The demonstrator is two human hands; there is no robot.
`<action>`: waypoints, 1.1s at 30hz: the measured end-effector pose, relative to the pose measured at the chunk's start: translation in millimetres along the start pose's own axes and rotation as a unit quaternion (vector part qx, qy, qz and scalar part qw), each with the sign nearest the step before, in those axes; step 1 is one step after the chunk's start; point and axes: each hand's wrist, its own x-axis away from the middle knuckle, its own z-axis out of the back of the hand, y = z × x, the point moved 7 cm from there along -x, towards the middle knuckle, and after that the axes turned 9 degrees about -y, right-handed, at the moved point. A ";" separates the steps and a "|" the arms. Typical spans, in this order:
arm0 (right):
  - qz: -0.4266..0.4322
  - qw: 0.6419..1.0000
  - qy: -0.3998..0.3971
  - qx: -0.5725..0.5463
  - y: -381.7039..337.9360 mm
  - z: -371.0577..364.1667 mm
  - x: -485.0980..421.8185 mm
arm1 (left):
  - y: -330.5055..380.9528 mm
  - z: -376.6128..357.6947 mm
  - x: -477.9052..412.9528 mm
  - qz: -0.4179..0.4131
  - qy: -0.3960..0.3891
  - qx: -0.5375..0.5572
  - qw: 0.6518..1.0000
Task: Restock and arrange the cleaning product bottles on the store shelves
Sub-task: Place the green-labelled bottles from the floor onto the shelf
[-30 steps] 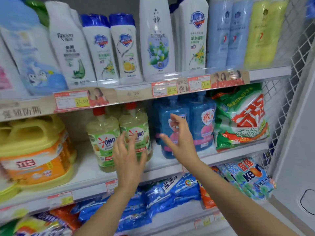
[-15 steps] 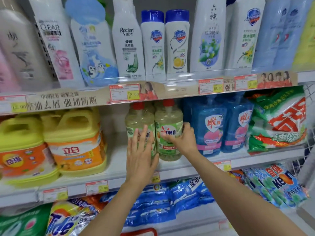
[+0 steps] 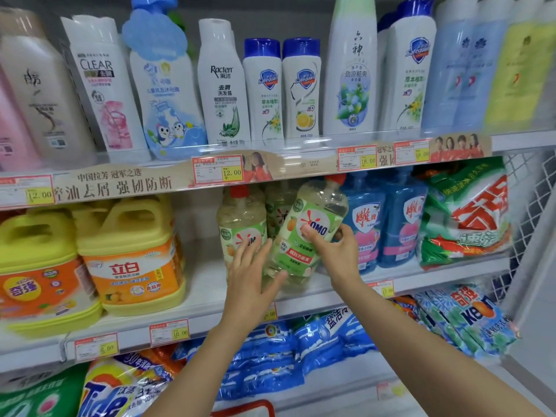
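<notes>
Head camera looks at a store rack, where the step in hand appears to be seating one bottle in its row on the white middle shelf (image 3: 204, 281). The right hand (image 3: 337, 254) grips a clear plastic OMO bottle (image 3: 307, 233) of pale yellow-green liquid with a green label and a red cap, thumb across the label and fingers round the far side. This bottle leans, its cap up and to the right, close under the upper shelf's price rail (image 3: 270, 173) and just beside the blue plastic bottles (image 3: 365, 224). Whether its base touches the shelf cannot be told.

The left hand (image 3: 246, 284) is flat and spread, holding nothing. Its thumb lies against the leaning bottle's lower body, and its fingertips are in front of a second OMO bottle (image 3: 240, 224) standing upright just to the left. A third shows farther back between them.

To do this well, I would bring the base down flat near the shelf's front edge first. Then swing the cap left until the bottle stands straight, minding the rail above and the blue bottles at the right. The open left hand can steady the base and keep the neighbour from being knocked. Finish with the label facing out, level with the second bottle's.
</notes>
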 end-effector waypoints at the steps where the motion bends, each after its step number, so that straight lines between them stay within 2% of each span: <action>1: -0.009 0.999 -0.014 -0.029 -2.0 -1.2 5.9 | 2.5 -1.4 2.3 0.019 -0.024 0.052 0.998; 3: -0.027 0.996 -0.042 -0.070 -6.3 -2.5 19.3 | 6.2 -2.6 7.8 0.054 -0.051 0.198 0.977; 5: -0.028 0.996 -0.066 -0.058 -12.1 -0.8 33.8 | 10.6 -3.5 16.7 0.081 -0.065 0.296 0.949; 9: -0.014 0.993 -0.113 -0.033 -22.4 7.9 62.1 | 22.4 -8.2 48.1 0.109 -0.057 0.381 0.916; 12: -0.038 0.981 -0.188 -0.036 -23.6 18.1 84.9 | 34.1 -11.8 72.1 0.142 -0.039 0.447 0.882; 16: -0.098 0.949 -0.262 -0.144 -2.6 24.5 122.1 | 51.7 -19.0 95.8 0.175 -0.068 0.482 0.856; 18: -0.110 0.941 -0.248 -0.202 2.9 28.7 138.8 | 57.5 -26.1 107.0 0.189 -0.097 0.473 0.855; 20: -0.107 0.950 -0.196 -0.217 4.6 39.4 150.4 | 60.7 -30.0 113.5 0.182 -0.128 0.425 0.878; 22: -0.098 0.966 -0.150 -0.189 8.2 51.7 159.3 | 61.8 -32.4 117.4 0.176 -0.139 0.374 0.900; 24: -0.089 0.979 -0.115 -0.145 16.0 62.8 165.3 | 71.0 -40.3 125.6 0.176 -0.163 0.360 0.901; 27: -0.088 0.984 -0.109 -0.110 17.2 71.1 173.8 | 85.3 -51.1 138.0 0.161 -0.159 0.343 0.912; 29: -0.085 0.986 -0.119 -0.078 12.4 77.6 174.5 | 79.6 -52.2 139.3 0.177 -0.143 0.384 0.895; 31: -0.100 0.985 -0.123 -0.063 13.1 79.8 169.1 | 70.9 -52.6 140.5 0.206 -0.151 0.454 0.854; 33: -0.142 0.973 -0.145 -0.111 20.4 71.9 166.9 | 71.9 -57.7 145.5 0.211 -0.187 0.516 0.809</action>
